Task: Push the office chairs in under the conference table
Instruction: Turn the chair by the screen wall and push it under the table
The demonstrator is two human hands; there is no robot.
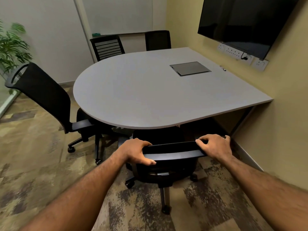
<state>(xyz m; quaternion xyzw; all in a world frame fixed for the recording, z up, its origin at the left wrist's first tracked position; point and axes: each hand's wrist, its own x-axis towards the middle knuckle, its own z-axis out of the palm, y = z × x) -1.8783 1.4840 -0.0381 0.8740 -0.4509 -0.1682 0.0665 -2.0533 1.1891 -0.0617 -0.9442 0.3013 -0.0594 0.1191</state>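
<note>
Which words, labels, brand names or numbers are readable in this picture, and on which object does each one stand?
No text can be read in this view.
marker on the conference table: any print is too small and blurred to read.
wall sockets: no legible markings.
wall screen: dark, no logo visible.

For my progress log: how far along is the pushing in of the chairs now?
Done: two far chairs sit close against the table. In hand: left hand and right hand grip the near chair. Left: the angled left chair.
</note>
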